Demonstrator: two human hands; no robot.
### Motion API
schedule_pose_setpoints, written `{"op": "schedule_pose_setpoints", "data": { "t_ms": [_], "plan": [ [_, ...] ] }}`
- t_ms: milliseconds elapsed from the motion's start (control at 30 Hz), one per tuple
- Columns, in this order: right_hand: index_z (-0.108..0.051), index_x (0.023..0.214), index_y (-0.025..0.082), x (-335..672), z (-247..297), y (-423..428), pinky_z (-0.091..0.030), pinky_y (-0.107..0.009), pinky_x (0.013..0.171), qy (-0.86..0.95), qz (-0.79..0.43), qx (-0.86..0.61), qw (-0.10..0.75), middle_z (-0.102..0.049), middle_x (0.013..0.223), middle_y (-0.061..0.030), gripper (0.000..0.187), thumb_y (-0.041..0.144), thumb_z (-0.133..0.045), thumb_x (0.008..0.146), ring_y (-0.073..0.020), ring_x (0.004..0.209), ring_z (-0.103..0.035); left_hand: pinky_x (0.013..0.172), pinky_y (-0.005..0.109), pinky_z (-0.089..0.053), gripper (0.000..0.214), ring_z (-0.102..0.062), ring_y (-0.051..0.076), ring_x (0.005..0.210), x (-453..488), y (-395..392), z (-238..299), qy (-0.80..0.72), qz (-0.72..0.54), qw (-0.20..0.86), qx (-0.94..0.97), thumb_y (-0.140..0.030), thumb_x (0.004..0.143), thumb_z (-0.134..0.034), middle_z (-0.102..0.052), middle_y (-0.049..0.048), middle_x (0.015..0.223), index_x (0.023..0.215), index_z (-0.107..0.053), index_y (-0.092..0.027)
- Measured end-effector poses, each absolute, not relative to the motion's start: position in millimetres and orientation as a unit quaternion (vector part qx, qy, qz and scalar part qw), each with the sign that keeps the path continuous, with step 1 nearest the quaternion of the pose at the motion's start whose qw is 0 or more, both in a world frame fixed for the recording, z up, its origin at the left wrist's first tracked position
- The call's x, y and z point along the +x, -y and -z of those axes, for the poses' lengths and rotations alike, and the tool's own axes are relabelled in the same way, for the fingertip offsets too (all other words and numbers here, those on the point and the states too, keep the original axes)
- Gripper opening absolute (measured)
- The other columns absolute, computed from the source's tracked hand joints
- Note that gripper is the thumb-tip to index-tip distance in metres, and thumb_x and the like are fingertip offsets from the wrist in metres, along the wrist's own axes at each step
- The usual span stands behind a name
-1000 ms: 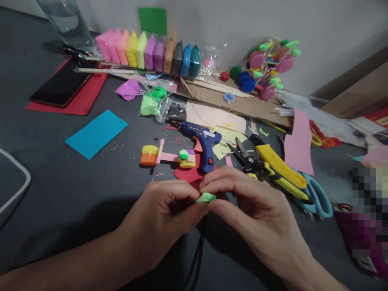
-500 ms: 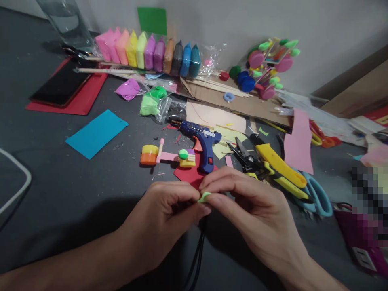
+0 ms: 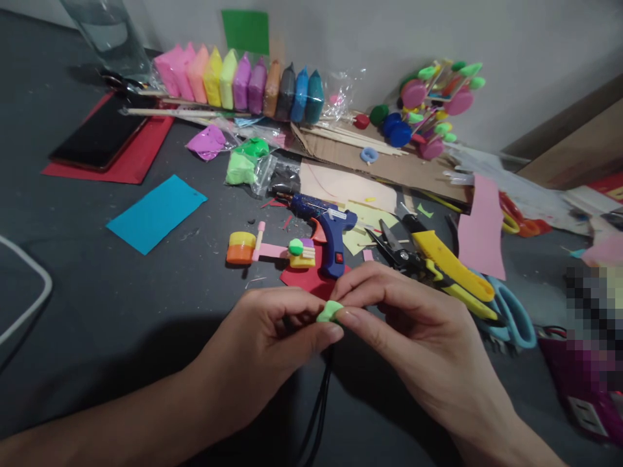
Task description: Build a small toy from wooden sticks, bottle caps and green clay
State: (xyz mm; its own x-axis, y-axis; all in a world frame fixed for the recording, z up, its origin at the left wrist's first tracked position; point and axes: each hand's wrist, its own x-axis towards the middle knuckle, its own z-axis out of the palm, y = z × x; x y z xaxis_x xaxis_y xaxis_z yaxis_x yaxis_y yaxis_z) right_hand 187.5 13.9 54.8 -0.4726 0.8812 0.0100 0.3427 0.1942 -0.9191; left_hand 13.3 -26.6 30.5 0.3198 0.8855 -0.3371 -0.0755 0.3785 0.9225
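Between my two hands is a small lump of light green modelling clay (image 3: 329, 311). My left hand (image 3: 272, 331) pinches it from the left, thumb below and index finger above. From the right, the thumb and fingertips of my right hand (image 3: 403, 324) press on the same lump. Just beyond the hands lies a blue glue gun (image 3: 331, 227), its handle over a piece of red paper (image 3: 304, 282). Left of it rests a small model (image 3: 272, 251) with yellow and orange discs, a pink strip and a green ball.
Scissors (image 3: 396, 250), a yellow utility knife (image 3: 452, 266) and pliers with light blue handles (image 3: 516, 318) crowd the right. Packets of coloured clay (image 3: 241, 84) line the wall. Blue paper (image 3: 156, 214) and a phone (image 3: 97, 133) lie left. Finished clay models (image 3: 438, 97) stand at the back right.
The green clay shows more between my fingertips now, and looks rounder. My right fingers have shifted slightly on it; both hands keep their pinch.
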Motion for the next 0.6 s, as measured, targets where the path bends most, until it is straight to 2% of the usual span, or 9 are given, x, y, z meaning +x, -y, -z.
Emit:
{"op": "schedule_pose_setpoints", "data": {
  "t_ms": [200, 300, 467, 600],
  "plan": [
    [-0.07, 0.08, 0.023, 187.6, -52.7, -13.6, -0.049, -0.02, 0.079, 0.71, -0.487, -0.419, 0.288, -0.069, 0.085, 0.0027, 0.008, 0.024, -0.072, 0.088, -0.0101, 0.084, -0.065, 0.05, 0.021, -0.025, 0.025, -0.033, 0.007, 0.056, 13.7, 25.8, -33.7, -0.459, -0.358, 0.695, 0.422, -0.025, 0.088, -0.058, -0.04, -0.0067, 0.059, 0.065, -0.055, -0.016],
    [-0.07, 0.076, 0.022, 186.8, -52.2, -13.0, -0.048, -0.02, 0.077, 0.715, -0.48, -0.419, 0.288, -0.068, 0.083, 0.0032, 0.012, 0.022, -0.072, 0.088, -0.0091, 0.081, -0.064, 0.049, 0.022, -0.024, 0.027, -0.031, 0.007, 0.056, 14.4, 25.4, -33.3, -0.469, -0.34, 0.689, 0.436, -0.025, 0.087, -0.059, -0.037, -0.0069, 0.058, 0.063, -0.052, -0.017],
    [-0.07, 0.077, 0.023, 188.3, -54.6, -12.4, -0.049, -0.019, 0.076, 0.719, -0.475, -0.424, 0.279, -0.07, 0.086, 0.003, 0.015, 0.024, -0.067, 0.091, -0.0091, 0.081, -0.065, 0.051, 0.021, -0.028, 0.02, -0.035, 0.007, 0.058, 12.7, 26.5, -32.3, -0.475, -0.346, 0.663, 0.464, -0.029, 0.088, -0.062, -0.044, -0.0069, 0.062, 0.073, -0.061, -0.017],
    [-0.071, 0.083, 0.027, 190.1, -54.1, -13.3, -0.048, -0.02, 0.08, 0.734, -0.453, -0.423, 0.278, -0.072, 0.092, 0.004, 0.018, 0.024, -0.059, 0.096, -0.0092, 0.087, -0.066, 0.053, 0.022, -0.03, 0.031, -0.038, 0.008, 0.059, 10.0, 27.3, -32.1, -0.487, -0.358, 0.629, 0.489, -0.034, 0.094, -0.056, -0.045, -0.0061, 0.061, 0.067, -0.057, -0.018]
  ]
}}
